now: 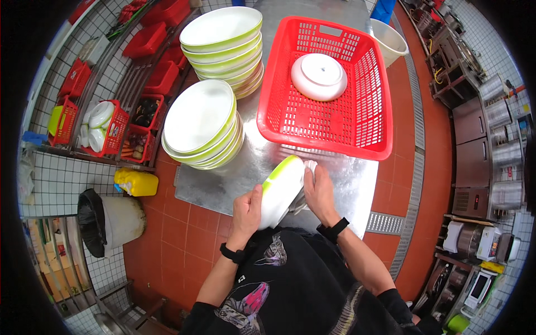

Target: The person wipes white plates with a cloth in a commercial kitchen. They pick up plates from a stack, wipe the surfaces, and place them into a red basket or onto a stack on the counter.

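Observation:
My left hand (248, 213) grips the near-left side of a white bowl with a green rim (281, 188), which is tilted up on its side above the metal table. My right hand (320, 192) holds a whitish cloth (310, 165) against the bowl's right side; its fingertips are partly hidden. Beyond the bowl stands a red perforated plastic basket (268, 121) with one white bowl (320, 77) upside down inside. To the left are two stacks of green-rimmed white bowls, a nearer one (201, 117) and a taller one (222, 31) behind it.
The stainless-steel table (209, 188) ends just in front of me. Left are a shelf rack with red baskets (119, 130), a yellow jug (142, 183) and a bin with a black liner (121, 222). A pale bucket (387, 39) stands behind the basket, and steel cabinets (469, 142) line the right.

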Demonstrator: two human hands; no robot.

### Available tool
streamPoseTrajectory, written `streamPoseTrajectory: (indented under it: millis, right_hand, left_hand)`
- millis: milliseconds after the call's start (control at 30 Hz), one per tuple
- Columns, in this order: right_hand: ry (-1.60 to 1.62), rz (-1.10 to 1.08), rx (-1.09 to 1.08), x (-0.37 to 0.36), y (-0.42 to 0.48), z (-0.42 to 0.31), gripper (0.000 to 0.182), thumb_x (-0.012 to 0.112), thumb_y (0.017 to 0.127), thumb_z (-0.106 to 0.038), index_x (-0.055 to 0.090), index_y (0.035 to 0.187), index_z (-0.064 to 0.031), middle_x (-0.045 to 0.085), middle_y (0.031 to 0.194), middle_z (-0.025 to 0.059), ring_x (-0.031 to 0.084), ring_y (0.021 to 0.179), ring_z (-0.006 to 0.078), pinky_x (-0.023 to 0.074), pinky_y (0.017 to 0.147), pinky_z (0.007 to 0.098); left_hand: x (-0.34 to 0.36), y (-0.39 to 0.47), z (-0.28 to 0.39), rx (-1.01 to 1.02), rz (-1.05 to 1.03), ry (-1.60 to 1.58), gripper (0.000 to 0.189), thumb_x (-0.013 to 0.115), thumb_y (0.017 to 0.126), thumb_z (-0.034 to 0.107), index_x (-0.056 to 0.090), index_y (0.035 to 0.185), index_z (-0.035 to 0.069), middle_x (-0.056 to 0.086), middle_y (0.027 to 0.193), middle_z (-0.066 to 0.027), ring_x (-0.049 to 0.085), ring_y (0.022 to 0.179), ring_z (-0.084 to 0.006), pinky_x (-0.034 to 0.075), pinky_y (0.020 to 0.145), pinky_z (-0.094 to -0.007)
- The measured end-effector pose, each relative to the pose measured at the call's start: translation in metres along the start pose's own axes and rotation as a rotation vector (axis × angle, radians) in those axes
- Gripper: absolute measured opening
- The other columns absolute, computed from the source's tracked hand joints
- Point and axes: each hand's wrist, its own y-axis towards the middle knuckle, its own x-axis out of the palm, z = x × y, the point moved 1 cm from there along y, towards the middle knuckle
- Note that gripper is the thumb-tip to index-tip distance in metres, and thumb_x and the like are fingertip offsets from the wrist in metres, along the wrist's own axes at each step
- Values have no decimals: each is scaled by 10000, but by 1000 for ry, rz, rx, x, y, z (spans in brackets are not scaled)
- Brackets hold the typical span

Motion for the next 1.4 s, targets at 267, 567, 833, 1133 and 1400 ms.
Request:
streamPoseTrajectory:
  millis: [267, 567, 833, 1133, 1400]
  right_hand:
    - [41, -77, -334, -18, -31, -69, 211, 747, 927, -52, 617, 1074, 26, 638, 1094, 236, 664, 937, 447, 551, 794, 498]
    - [20, -19, -435, -9, -28, -71, 237, 790, 880, -47, 684, 1087, 0, 671, 1128, 184, 699, 938, 392, 582, 778, 461]
    - [-22, -78, -162, -9, 27, -51, 238, 632, 1051, -182, 655, 1144, 35, 661, 1158, 259, 669, 985, 499, 542, 836, 553]
    - [-47, -62, -74, -5, 20, -36, 213, 577, 1061, -138, 642, 1121, 56, 647, 1178, 309, 660, 1018, 514, 538, 879, 561]
    - [-90, -141, -550, -17, -8, -88, 309, 743, 868, -65, 672, 1165, -22, 641, 1250, 183, 652, 973, 396, 554, 830, 491]
  left_hand:
    - [1, 5, 2, -69, 41, -69, 590, 491, 1173, 401, 647, 856, -71, 549, 659, -55, 482, 709, -95, 428, 619, -388]
    - [1, 8, -2, -43, 71, -44, 583, 490, 1171, 408, 601, 832, -53, 457, 668, -49, 427, 719, -110, 393, 615, -401]
    - [-3, 4, 5, -32, 27, 40, 589, 500, 1161, 430, 639, 872, -64, 481, 658, -73, 451, 707, -114, 408, 620, -402]
    - [3, 3, 0, -17, 17, 14, 608, 491, 1163, 433, 678, 877, -70, 564, 650, -81, 504, 684, -118, 441, 630, -406]
    - [1, 5, -6, -74, 18, -58, 624, 466, 1175, 432, 639, 836, -63, 535, 653, -52, 469, 698, -114, 412, 615, -407]
